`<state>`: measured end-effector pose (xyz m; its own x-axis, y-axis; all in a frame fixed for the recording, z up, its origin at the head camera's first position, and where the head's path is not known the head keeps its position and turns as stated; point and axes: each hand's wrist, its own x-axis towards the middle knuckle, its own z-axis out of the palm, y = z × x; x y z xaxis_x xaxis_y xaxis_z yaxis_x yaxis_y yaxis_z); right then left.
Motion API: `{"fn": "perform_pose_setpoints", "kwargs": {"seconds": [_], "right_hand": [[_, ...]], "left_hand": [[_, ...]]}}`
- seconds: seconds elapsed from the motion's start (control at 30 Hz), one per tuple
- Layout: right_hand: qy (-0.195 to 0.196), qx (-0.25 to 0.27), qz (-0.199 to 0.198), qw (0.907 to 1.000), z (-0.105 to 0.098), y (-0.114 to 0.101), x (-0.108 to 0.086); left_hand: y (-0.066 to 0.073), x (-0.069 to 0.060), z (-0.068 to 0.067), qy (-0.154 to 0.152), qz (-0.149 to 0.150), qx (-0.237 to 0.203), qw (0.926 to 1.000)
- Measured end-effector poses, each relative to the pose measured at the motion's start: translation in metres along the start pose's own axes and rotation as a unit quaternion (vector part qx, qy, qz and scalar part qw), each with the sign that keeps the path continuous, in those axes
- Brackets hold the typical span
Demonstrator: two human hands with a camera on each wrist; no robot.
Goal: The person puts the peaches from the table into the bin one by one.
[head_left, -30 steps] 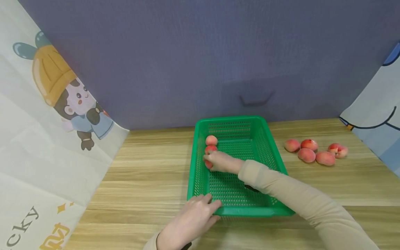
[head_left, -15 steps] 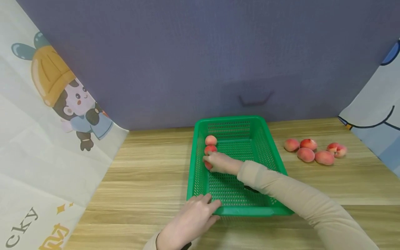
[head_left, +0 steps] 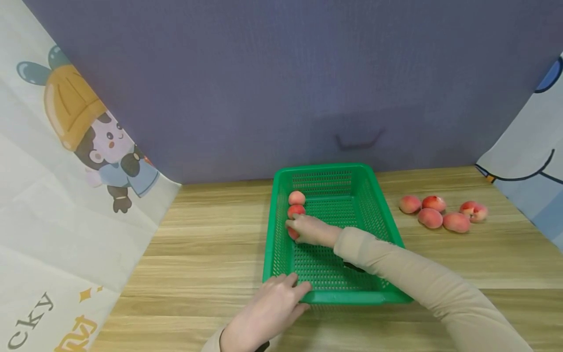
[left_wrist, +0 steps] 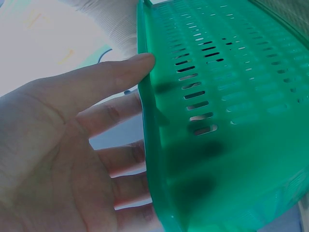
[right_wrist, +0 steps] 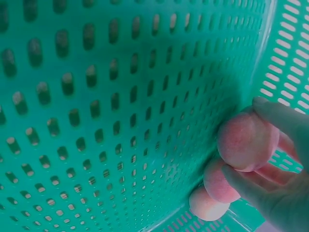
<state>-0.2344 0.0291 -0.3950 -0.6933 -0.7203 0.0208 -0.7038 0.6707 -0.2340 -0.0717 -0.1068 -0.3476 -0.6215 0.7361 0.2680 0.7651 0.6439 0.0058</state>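
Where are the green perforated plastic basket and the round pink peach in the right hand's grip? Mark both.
Green perforated plastic basket (head_left: 347,297): head view, near rim.
Gripped round pink peach (right_wrist: 245,142): right wrist view, middle of skin.

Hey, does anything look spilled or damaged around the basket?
Nothing looks spilled. The rightmost peach on the table stands out slightly: its skin is patchy red and pale, though I can't tell whether that's damage.

The basket (head_left: 347,297) is smooth plastic, softly glossy along its rim; the peaches (head_left: 430,218) have mostly matt skins. The tabletop (head_left: 211,244) shows wood grain with a slight sheen, the sleeve (head_left: 409,269) is matt cloth, and the dark panel (head_left: 264,88) may be fabric.
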Motion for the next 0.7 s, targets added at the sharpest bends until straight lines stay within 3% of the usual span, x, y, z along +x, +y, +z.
{"fn": "perform_pose_setpoints", "kwargs": {"seconds": [0.7], "right_hand": [[0.004,0.006,0.000,1.0000,-0.0029,0.0001,0.0014]], "left_hand": [[0.0003,0.0001,-0.0011,-0.005,-0.004,0.003,1.0000]]}}
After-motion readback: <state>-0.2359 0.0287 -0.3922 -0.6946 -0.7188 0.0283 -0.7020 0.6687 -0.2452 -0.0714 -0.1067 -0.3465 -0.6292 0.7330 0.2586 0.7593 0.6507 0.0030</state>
